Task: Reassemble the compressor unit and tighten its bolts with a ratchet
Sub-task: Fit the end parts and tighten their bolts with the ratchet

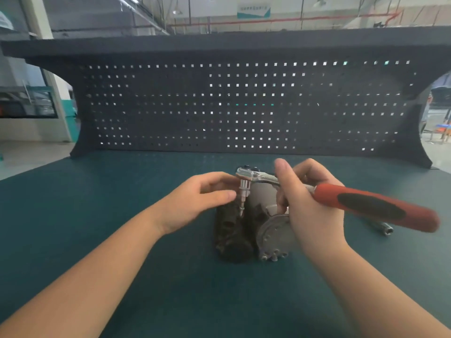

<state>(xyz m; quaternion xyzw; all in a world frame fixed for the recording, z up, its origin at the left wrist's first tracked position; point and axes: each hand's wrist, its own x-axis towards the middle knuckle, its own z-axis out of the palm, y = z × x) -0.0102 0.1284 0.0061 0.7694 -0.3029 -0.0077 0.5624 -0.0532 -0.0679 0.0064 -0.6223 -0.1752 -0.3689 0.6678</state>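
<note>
The ratchet [317,191] has a shiny silver head and shank and a red handle with a black oval inset. The compressor unit [253,230] is half dark mottled brown-black, half pale silver-grey metal. It sits on a deep teal desk [122,191], whose far edge carries a black pegboard [244,106] patterned with rows of small square holes.
</note>
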